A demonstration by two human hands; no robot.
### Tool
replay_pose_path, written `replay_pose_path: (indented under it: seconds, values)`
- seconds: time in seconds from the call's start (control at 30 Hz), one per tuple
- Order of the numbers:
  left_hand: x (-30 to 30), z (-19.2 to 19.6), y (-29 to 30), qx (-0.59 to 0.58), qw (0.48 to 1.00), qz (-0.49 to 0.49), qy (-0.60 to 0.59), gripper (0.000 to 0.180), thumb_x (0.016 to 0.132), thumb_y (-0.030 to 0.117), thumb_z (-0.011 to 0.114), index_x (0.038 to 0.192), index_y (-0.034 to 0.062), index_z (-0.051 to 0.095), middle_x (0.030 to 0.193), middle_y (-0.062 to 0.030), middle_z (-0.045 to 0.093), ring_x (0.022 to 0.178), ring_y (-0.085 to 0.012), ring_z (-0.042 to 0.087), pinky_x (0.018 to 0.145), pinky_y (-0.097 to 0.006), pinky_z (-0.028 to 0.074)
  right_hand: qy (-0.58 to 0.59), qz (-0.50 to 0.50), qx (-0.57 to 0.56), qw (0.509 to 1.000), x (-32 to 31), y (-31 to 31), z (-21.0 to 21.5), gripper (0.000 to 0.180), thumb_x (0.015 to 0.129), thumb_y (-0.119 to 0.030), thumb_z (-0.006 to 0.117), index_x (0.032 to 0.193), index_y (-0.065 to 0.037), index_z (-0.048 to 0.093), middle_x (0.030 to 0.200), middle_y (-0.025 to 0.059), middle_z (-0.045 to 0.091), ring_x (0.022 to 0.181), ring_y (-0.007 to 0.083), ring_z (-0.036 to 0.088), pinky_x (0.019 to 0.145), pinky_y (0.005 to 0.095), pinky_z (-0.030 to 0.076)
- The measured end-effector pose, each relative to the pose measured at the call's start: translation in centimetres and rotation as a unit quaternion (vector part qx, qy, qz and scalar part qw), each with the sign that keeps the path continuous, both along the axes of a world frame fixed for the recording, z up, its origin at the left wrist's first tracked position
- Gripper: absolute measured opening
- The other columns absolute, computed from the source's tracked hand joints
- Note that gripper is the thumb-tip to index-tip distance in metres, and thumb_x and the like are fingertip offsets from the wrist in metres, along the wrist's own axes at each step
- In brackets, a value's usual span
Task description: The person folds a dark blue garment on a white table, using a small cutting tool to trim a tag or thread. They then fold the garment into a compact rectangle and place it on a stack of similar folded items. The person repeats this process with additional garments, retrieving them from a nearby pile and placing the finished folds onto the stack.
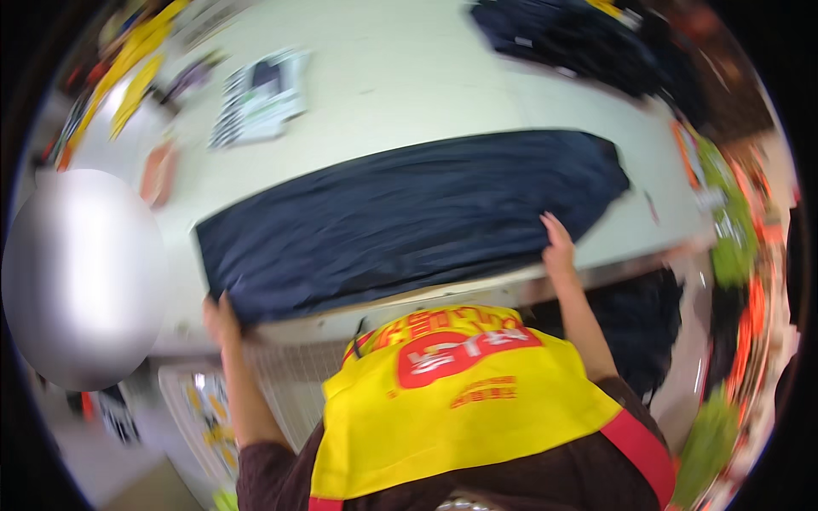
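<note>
"What's unclear around the table point(400, 68)?"
"Blur hides whether your left hand point(223, 325) pinches the cloth point(409, 213); on your right hand point(558, 251) one finger points out, but the others' hold I can't tell. The dark pile point(567, 38) at the table's far right is cut off."
"And the cloth?"
"Navy, long, lightly wrinkled, along the table's near edge."

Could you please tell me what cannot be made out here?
All in the head view:
Dark cloth: its underside is hidden, as it faces the table.
Left hand: blur hides whether it pinches the cloth's corner.
Right hand: blur hides whether it grips or only touches the near edge.
White packets: print too blurred to read.
Dark pile: cut off by the top edge.
</note>
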State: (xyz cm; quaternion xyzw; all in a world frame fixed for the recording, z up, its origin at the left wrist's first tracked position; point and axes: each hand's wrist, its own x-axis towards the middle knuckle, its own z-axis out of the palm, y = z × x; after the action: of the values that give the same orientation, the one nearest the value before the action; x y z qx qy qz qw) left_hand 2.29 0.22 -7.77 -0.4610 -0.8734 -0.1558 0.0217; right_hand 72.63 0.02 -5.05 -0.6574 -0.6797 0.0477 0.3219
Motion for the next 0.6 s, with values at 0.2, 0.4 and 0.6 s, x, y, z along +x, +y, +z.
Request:
replay_pose_path:
  seconds: [0.2,0.4,0.6]
  values:
    - [0.4,1.3,1.6,-0.036,0.999,0.000,0.040,0.057,0.087,0.043,0.054,0.121,-0.0023,0.049,0.116,-0.0263,0.052,0.108,-0.0399,0.049,0.093,-0.042,0.040,-0.132,-0.069,-0.132,0.980,0.6,-3.2,0.2,0.043,0.077,-0.009,0.054,0.120,-0.012,0.053,0.129,0.0109,0.049,0.126,0.0309,0.037,0.101,0.0542,0.025]
    - [2.4,0.6,-0.1,0.194,0.934,0.244,-0.176,0.065,0.075,0.031,0.071,0.118,-0.0100,0.045,0.113,-0.0262,0.054,0.103,-0.0353,0.054,0.088,-0.042,0.046,0.411,-0.115,-0.135,0.894,11.2,-0.8,3.7,0.040,0.079,-0.024,0.067,0.111,-0.002,0.058,0.102,0.0100,0.062,0.089,0.0164,0.060,0.079,0.0278,0.047]
    - [10.9,-0.2,-0.4,0.279,0.726,0.285,-0.561,0.060,0.071,0.014,0.075,0.112,-0.0095,0.039,0.108,-0.0216,0.055,0.084,-0.0333,0.060,0.066,-0.052,0.055,0.371,-0.434,-0.155,0.806,24.7,5.6,3.5,0.093,0.071,-0.057,0.066,0.137,-0.003,0.028,0.093,0.0171,0.057,0.059,0.0192,0.060,0.041,0.0280,0.040]
